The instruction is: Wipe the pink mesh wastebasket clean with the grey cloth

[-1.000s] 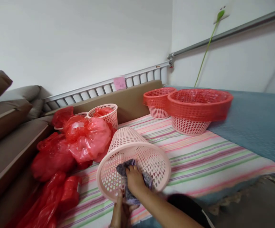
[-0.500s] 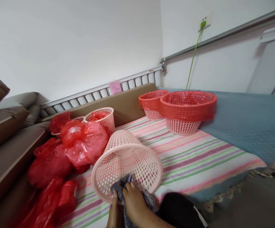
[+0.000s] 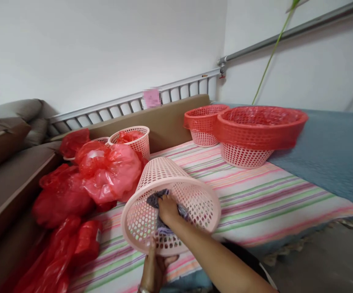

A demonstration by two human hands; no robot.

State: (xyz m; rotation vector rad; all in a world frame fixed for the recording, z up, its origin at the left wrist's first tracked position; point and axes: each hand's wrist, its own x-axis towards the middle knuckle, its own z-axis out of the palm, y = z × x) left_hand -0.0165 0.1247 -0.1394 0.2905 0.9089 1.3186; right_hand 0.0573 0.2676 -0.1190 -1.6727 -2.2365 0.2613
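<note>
A pale pink perforated plastic basket lies tipped on its side, its mouth turned toward me. My left hand grips its lower rim, thumb inside and fingers beneath. Inside the basket, my right hand is closed on a bunched grey-purple cloth pressed against the inner wall. Part of the cloth is hidden behind my right hand and forearm.
Striped cloth covers the surface. Red plastic bags and a red roll lie left. A pink basket stands behind them. Two baskets lined with red bags stand at the back right. Grey cushions edge the left.
My right hand has moved deeper into the basket with the cloth, away from the front rim. My left hand shows more fully under the rim. The view has shifted slightly.
</note>
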